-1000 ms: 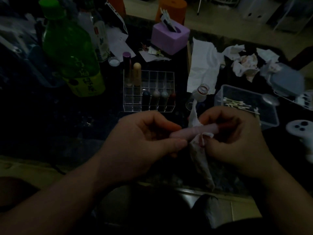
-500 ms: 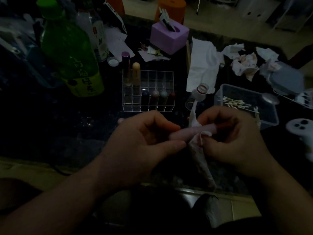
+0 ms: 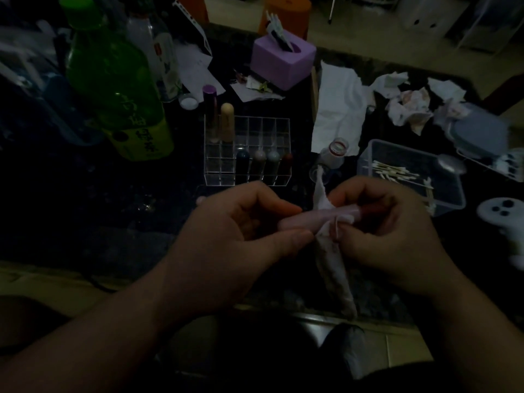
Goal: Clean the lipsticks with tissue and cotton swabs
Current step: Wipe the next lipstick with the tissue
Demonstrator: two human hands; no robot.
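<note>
A pale pink lipstick tube [image 3: 314, 218] lies crosswise between my hands above the dark table's near edge. My left hand [image 3: 241, 239] pinches its left end between thumb and fingers. My right hand [image 3: 388, 231] pinches a stained tissue [image 3: 331, 262] round the tube's right end; the tissue hangs down below the hands. A clear acrylic organizer [image 3: 246, 150] behind my hands holds several lipsticks. A clear box of cotton swabs [image 3: 408, 174] stands at the right.
A green bottle [image 3: 113, 78] stands at the back left and a purple tissue box [image 3: 283, 61] at the back centre. A flat white tissue [image 3: 340, 109] and crumpled used tissues [image 3: 408, 106] lie behind the swab box. A small open bottle [image 3: 333, 154] stands just beyond my right hand.
Both hands stay in place with the tube and tissue; my right fingers shift slightly on the tissue at the tube's end.
</note>
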